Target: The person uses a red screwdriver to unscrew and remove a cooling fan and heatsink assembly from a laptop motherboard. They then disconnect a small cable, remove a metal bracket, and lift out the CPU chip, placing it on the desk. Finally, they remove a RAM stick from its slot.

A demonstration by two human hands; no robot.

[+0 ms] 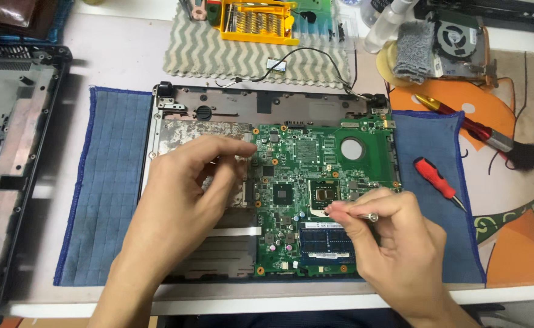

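Left hand: I see my left hand (185, 182) hovering over the circuit board (315, 194), fingers loosely curled, thumb and forefinger nearly meeting, holding nothing I can make out.
Right hand: my right hand (394, 237) pinches a thin metal tool (352, 212) above the board's middle chip.
Nearby: red screwdriver (440, 182) on the blue cloth (443, 200); yellow bit case (259, 21) at the desk's far edge.
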